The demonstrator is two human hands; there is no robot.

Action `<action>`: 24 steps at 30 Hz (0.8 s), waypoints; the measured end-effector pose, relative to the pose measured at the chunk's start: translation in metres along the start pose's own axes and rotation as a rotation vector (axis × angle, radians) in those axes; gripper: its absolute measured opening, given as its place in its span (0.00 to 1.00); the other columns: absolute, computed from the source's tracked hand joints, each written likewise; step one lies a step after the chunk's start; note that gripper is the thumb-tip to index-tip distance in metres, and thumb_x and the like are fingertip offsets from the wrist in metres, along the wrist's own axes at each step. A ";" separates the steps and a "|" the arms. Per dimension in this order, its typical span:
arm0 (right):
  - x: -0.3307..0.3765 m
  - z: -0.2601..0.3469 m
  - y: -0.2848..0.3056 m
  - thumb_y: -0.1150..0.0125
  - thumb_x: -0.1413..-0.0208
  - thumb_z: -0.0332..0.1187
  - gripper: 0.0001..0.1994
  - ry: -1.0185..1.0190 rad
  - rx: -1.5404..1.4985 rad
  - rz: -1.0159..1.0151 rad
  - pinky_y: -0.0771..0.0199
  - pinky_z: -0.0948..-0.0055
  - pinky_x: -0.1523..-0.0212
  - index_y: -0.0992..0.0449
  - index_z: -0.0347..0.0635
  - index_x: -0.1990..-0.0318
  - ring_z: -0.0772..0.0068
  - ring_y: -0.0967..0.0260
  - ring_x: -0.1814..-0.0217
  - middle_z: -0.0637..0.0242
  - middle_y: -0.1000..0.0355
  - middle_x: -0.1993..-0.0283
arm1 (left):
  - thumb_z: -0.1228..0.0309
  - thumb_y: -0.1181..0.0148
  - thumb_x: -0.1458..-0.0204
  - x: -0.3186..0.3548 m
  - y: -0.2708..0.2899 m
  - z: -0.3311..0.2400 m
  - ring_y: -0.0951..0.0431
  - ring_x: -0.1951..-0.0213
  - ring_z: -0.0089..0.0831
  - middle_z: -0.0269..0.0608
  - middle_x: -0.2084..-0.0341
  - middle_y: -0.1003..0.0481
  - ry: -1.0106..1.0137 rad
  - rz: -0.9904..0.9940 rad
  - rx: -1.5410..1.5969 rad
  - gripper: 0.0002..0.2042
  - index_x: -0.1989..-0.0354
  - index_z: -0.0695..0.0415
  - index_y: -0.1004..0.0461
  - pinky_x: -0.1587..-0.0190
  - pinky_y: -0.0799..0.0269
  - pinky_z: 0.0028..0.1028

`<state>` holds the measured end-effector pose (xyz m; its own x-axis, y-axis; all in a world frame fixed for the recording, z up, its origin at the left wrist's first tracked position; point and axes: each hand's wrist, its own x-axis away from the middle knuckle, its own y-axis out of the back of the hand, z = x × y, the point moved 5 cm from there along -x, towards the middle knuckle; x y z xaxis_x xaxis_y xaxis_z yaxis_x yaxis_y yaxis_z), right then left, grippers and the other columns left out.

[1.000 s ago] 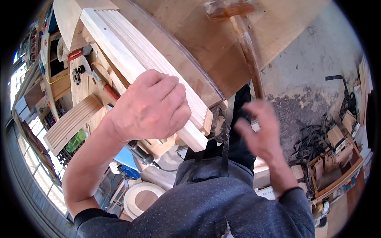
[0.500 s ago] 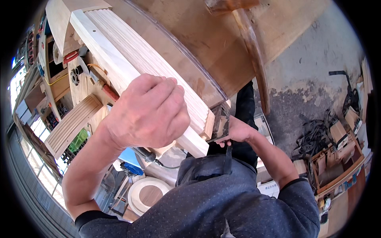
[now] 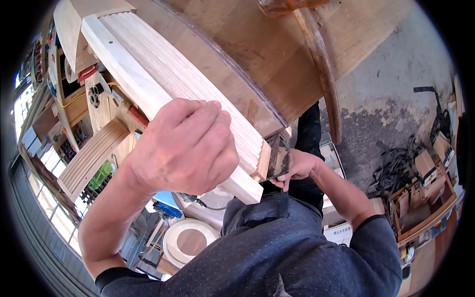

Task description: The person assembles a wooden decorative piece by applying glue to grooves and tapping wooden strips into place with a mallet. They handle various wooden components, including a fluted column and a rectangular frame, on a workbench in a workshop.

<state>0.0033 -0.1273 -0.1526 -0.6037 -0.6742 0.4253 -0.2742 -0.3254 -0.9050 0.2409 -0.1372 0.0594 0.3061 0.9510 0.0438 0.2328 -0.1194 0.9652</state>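
My left hand (image 3: 190, 148) is closed round a long pale wooden strip (image 3: 131, 79), its knuckles up. That strip lies along the near side of a grooved wooden panel (image 3: 183, 74), on a slant from upper left down to the middle. At the panel's near end a dark, worn block (image 3: 278, 156) sits at the workbench's corner. Against this block, low by my waist, is my right hand (image 3: 300, 164) with its fingers curled; what they grip is hidden.
A wooden-handled hammer (image 3: 316, 64) lies on the workbench (image 3: 252, 54). Left of me are another grooved panel (image 3: 94, 153) and a round wooden piece (image 3: 190, 241). A wooden box (image 3: 420, 213) and dark cloth (image 3: 391, 168) lie on the floor at right.
My right hand has turned slightly, with a finger now extending down below the block. The strip and my left hand sit almost as before; the whole view has shifted a little.
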 end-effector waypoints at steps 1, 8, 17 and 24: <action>-0.002 0.003 0.002 0.24 0.51 0.27 0.13 -0.035 0.021 0.047 0.14 0.73 0.70 0.21 0.29 0.61 0.71 0.21 0.71 0.60 0.21 0.70 | 0.78 0.35 0.60 0.000 0.000 0.000 0.15 0.62 0.43 0.51 0.67 0.19 0.003 0.000 0.000 0.06 0.75 0.64 0.26 0.60 0.23 0.36; 0.004 0.014 -0.001 0.24 0.50 0.27 0.11 -0.082 0.375 -0.168 0.22 0.78 0.77 0.21 0.30 0.65 0.77 0.25 0.78 0.64 0.22 0.74 | 0.78 0.36 0.59 0.002 -0.002 -0.001 0.15 0.63 0.42 0.50 0.67 0.18 0.008 -0.007 -0.019 0.05 0.76 0.62 0.28 0.62 0.23 0.35; 0.017 0.018 -0.015 0.26 0.52 0.38 0.20 0.313 0.798 -0.582 0.21 0.65 0.66 0.22 0.29 0.58 0.52 0.20 0.68 0.48 0.20 0.69 | 0.79 0.37 0.55 0.001 -0.003 0.003 0.15 0.64 0.42 0.50 0.69 0.19 -0.010 -0.044 -0.002 0.05 0.74 0.62 0.29 0.64 0.24 0.35; 0.030 0.024 -0.027 0.26 0.54 0.38 0.25 0.199 1.062 -0.712 0.22 0.55 0.52 0.25 0.28 0.53 0.39 0.22 0.53 0.41 0.22 0.60 | 0.76 0.36 0.59 0.000 0.000 -0.002 0.16 0.61 0.42 0.50 0.65 0.19 0.001 -0.019 -0.003 0.07 0.71 0.63 0.26 0.61 0.24 0.35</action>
<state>0.0103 -0.1546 -0.1153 -0.6973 -0.0565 0.7146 0.0906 -0.9958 0.0097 0.2395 -0.1364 0.0595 0.3011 0.9533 0.0257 0.2362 -0.1007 0.9665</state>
